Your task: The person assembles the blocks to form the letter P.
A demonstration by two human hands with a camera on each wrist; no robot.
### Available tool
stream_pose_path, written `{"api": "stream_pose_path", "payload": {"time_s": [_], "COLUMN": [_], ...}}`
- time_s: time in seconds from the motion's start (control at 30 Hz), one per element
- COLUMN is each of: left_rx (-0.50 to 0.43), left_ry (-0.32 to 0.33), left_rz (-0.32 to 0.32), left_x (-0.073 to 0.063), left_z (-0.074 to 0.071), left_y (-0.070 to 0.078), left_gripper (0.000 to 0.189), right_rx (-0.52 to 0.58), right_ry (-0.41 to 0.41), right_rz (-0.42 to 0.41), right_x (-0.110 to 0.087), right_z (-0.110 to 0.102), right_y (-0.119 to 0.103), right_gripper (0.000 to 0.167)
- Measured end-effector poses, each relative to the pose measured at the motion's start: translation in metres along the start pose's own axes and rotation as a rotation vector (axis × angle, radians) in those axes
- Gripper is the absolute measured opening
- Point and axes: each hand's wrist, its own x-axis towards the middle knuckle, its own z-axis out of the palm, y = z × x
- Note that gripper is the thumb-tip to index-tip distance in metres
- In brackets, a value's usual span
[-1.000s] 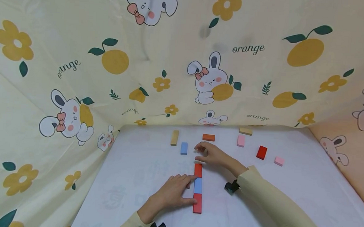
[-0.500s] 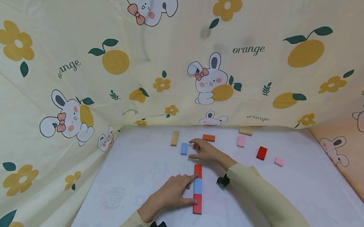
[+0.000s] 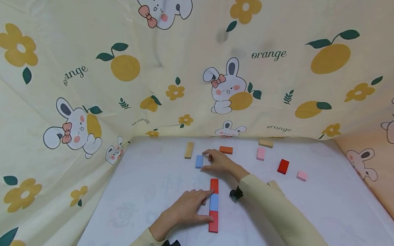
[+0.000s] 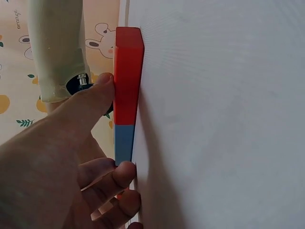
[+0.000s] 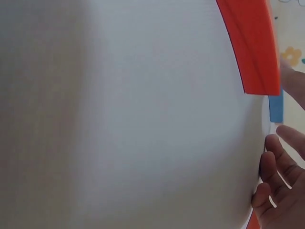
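Three blocks lie end to end in a row: a red block point(image 3: 214, 185) at the far end, a blue block point(image 3: 214, 202) in the middle and another red block point(image 4: 127, 71) nearest the person. My left hand point(image 3: 182, 206) rests along the row's left side, index fingertip on the far red block, thumb on the near one. Farther back lies a separate blue block point(image 3: 199, 162). Around its right side my right hand point(image 3: 221, 163) is spread, thumb and index fingertip close to its near and far ends; the right wrist view shows a small gap to one finger.
Beyond the hands lie a tan block point(image 3: 189, 150), an orange block point(image 3: 226, 150) and, to the right, a pink block point(image 3: 260, 153), a dark red block point(image 3: 283, 166) and a small pink block point(image 3: 302, 175). Another tan block point(image 3: 275, 186) is partly behind the right sleeve.
My right hand has moved left to the separate blue block. The right sleeve has uncovered more of a tan block. My left hand and the row have stayed put.
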Motion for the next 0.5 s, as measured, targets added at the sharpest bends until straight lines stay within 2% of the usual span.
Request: {"api": "stream_pose_path", "payload": {"time_s": [0.23, 0.5], "left_rx": [0.016, 0.009], "left_ry": [0.019, 0.007], "left_rz": [0.024, 0.009], "left_x": [0.0014, 0.0011], "left_z": [0.0033, 0.0012], "left_y": [-0.0028, -0.0019], "left_gripper": [0.092, 0.093], "right_rx": [-0.084, -0.03], "right_ry": [0.026, 0.009], "right_rz": [-0.005, -0.002], "right_x": [0.0052, 0.0039], "right_z": [0.0066, 0.0032], "right_y": [0.0007, -0.0005], "right_gripper": [0.065, 0.062]}}
